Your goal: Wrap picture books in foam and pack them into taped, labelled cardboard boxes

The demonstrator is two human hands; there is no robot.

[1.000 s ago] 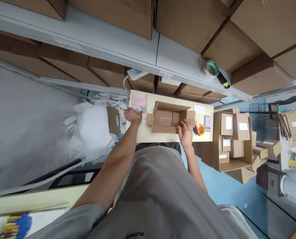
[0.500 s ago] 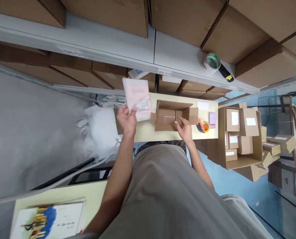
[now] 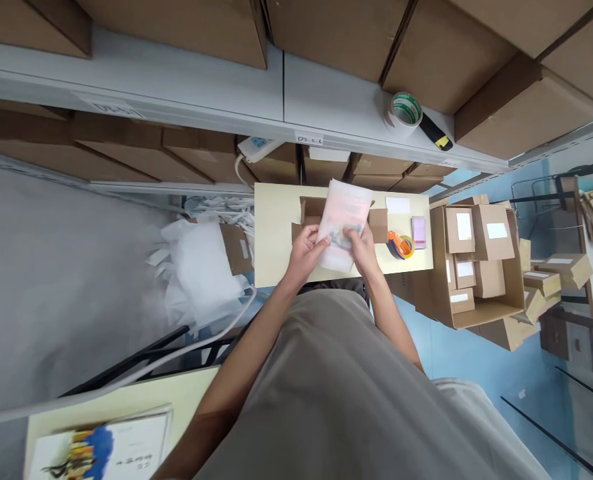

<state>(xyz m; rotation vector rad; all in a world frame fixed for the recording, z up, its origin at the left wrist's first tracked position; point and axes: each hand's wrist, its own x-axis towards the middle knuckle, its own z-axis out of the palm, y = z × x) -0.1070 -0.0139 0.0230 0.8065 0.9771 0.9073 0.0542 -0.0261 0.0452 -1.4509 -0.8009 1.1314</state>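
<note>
While the box [image 3: 378,227] sits on the surface [image 3: 271,259] with its flaps open, nowhere near sealed, the pinkish packet [image 3: 347,205] is up over it, not inside — left hand [image 3: 306,253] and right hand [image 3: 363,252] each gripping a side, fingers partly closed, thumbs on top.

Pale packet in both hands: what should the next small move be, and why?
Probably square the packet up and lower it into the open carton. The left hand and right hand both grip it, and in this view it slants across the carton, hiding most of the opening; the carton's end flaps are folded outward.
</note>
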